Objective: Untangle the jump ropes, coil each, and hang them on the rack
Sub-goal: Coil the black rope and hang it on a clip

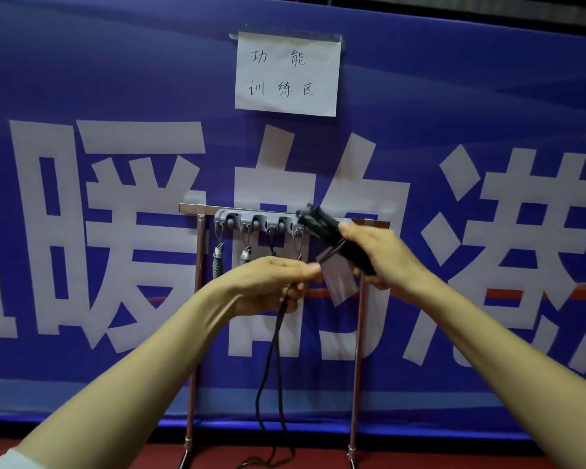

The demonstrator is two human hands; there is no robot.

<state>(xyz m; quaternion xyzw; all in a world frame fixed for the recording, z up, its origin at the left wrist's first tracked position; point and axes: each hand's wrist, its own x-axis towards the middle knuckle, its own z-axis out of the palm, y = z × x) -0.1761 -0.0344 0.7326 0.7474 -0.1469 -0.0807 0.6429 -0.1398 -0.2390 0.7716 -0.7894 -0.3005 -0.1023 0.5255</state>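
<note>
My right hand (383, 255) grips the black jump-rope handles (332, 231), which point up-left over the right end of the grey hook strip (261, 221). My left hand (278, 279) pinches the black rope (274, 353) just below the hooks; the rope hangs in a long loop down to the floor. A pale tag (339, 279) dangles between my hands. The strip sits on the top bar of a metal rack (197, 299). Two grey spring-like pieces (218, 264) and thin loops hang from its hooks.
A blue banner (82, 79) with large white characters stands right behind the rack. A white paper sign (286, 74) is taped above it. The red floor (420, 458) shows at the bottom, with the rack's feet on it.
</note>
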